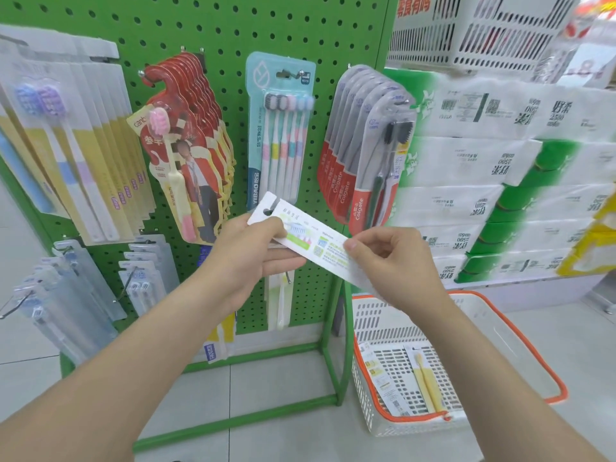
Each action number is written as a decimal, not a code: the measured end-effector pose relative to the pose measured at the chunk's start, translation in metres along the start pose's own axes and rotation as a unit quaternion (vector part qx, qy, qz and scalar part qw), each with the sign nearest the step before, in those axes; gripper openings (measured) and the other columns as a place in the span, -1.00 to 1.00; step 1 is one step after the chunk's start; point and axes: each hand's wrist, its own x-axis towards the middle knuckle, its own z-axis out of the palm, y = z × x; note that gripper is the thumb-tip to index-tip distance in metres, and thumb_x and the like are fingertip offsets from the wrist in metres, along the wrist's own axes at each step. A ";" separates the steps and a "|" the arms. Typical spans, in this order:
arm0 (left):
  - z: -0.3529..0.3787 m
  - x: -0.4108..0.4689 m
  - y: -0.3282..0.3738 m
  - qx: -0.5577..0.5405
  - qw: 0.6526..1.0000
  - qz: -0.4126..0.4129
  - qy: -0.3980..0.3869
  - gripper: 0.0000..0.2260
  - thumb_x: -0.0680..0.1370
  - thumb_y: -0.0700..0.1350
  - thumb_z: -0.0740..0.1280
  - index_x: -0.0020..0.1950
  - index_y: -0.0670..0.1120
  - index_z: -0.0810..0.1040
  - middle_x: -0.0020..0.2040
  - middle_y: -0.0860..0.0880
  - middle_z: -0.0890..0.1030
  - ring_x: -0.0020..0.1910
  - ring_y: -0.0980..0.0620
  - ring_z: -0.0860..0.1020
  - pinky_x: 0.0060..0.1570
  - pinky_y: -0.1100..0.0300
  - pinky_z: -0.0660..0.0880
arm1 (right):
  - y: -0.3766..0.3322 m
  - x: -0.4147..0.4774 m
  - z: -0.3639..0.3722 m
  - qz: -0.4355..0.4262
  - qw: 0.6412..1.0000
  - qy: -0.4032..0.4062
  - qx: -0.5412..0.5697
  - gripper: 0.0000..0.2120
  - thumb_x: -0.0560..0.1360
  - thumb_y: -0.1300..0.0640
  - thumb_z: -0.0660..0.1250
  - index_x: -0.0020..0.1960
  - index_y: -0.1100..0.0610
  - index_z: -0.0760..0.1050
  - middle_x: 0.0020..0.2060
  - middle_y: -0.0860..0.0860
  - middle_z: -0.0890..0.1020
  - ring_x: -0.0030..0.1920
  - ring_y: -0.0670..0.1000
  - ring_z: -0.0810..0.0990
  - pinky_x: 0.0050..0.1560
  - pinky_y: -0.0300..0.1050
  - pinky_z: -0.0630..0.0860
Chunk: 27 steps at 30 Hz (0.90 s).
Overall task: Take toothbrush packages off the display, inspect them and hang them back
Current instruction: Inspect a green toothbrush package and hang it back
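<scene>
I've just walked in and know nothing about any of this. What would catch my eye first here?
Mid-frame, the left hand and right hand hold one white toothbrush package between them, printed side up. Behind them stands a bright green pegboard hung with toothbrush packs, with the red packs left of centre. At lower right, a white basket with an orange rim sits on the floor.

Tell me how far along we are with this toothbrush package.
Done: one flat white card toothbrush package is off the green pegboard display. In hand: the left hand grips its hang-hole end and the right hand pinches the lower end, with the printed back towards the camera, so inspection looks under way. Left: hanging it back on the display.
</scene>
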 end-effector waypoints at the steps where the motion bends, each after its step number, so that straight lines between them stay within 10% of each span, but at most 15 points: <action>1: 0.001 0.000 -0.002 -0.015 1.000 -0.010 -0.001 -0.81 0.70 -0.27 0.24 0.27 -0.25 0.57 0.00 -0.20 0.78 -0.01 -0.23 0.77 -0.03 -0.01 0.74 | 0.000 0.000 -0.001 -0.012 1.000 0.002 -0.004 -0.87 0.59 0.06 0.50 -0.13 0.00 0.74 -0.29 -0.19 0.72 -0.27 -0.24 0.62 -0.24 -0.32 0.50; 11: 0.007 -0.003 -0.005 -0.135 0.990 -0.015 -0.036 -0.57 0.76 0.12 0.16 0.39 -0.16 0.58 0.20 -0.17 0.74 0.14 -0.17 0.75 0.11 -0.04 0.71 | -0.002 -0.001 -0.002 -0.076 0.996 0.042 -0.034 -0.85 0.67 0.15 0.37 0.05 0.02 0.72 -0.11 -0.24 0.72 -0.10 -0.37 0.63 -0.14 -0.48 0.43; 14: 0.008 -0.003 -0.003 -0.190 0.982 -0.010 0.017 -0.64 0.75 0.11 0.20 0.28 -0.15 0.58 0.12 -0.17 0.77 0.09 -0.17 0.76 0.06 -0.06 0.72 | 0.002 0.002 -0.004 -0.019 0.995 0.087 -0.049 -0.69 0.66 0.28 0.20 0.14 0.00 0.68 -0.11 -0.14 0.70 -0.24 -0.17 0.60 -0.25 -0.21 0.46; 20: 0.005 -0.001 -0.002 -0.250 0.967 -0.005 0.053 -0.65 0.75 0.09 0.22 0.30 -0.16 0.55 0.12 -0.18 0.77 0.06 -0.21 0.76 0.00 -0.09 0.73 | -0.014 -0.003 -0.006 0.203 0.930 0.065 0.300 -0.75 0.72 0.29 0.11 0.26 0.15 0.52 0.06 0.11 0.75 -0.08 0.17 0.80 0.00 0.07 0.73; 27: 0.005 0.000 -0.005 -0.250 0.967 -0.019 0.048 -0.67 0.75 0.08 0.23 0.24 -0.17 0.58 0.12 -0.19 0.76 0.07 -0.20 0.76 0.09 -0.11 0.71 | -0.014 -0.004 -0.006 0.229 0.894 0.073 0.379 -0.80 0.76 0.24 0.14 0.22 0.27 0.53 -0.04 0.17 0.79 -0.07 0.15 0.80 -0.12 -0.10 0.73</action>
